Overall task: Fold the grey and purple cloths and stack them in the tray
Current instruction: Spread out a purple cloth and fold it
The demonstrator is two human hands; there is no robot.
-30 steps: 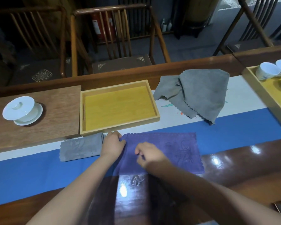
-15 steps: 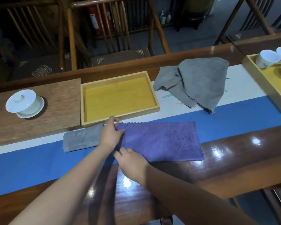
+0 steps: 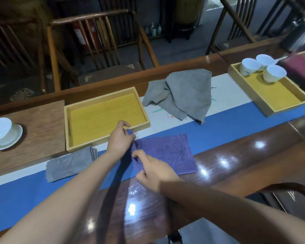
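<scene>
We've got our left hand (image 3: 119, 140) and right hand (image 3: 152, 170) both pinched on the left edge of the purple embossed cloth (image 3: 167, 154), lying on the blue runner (image 3: 236, 124) just in front of the yellow-lined wooden tray (image 3: 68, 127). A folded grey cloth (image 3: 69, 163) sits left of it.

Purple cloth (image 3: 167, 154): soft matt microfibre-type fabric, embossed plant motif, scalloped edge. Folded grey cloth (image 3: 70, 163) and loose grey cloth (image 3: 185, 95): same matt napped fabric (zigzag edge on the loose one). Tray (image 3: 144, 118): pale unvarnished-looking wood walls, matt yellow base. Tabletop (image 3: 245, 155): dark wood, high-gloss lacquer w/ strong light reflections. Runner (image 3: 236, 124): matt blue and white cloth. Board (image 3: 33, 131): matt wood, visible grain. Lidded cup (image 3: 2, 131) and teacups (image 3: 261, 67): glossy white ceramic.
</scene>
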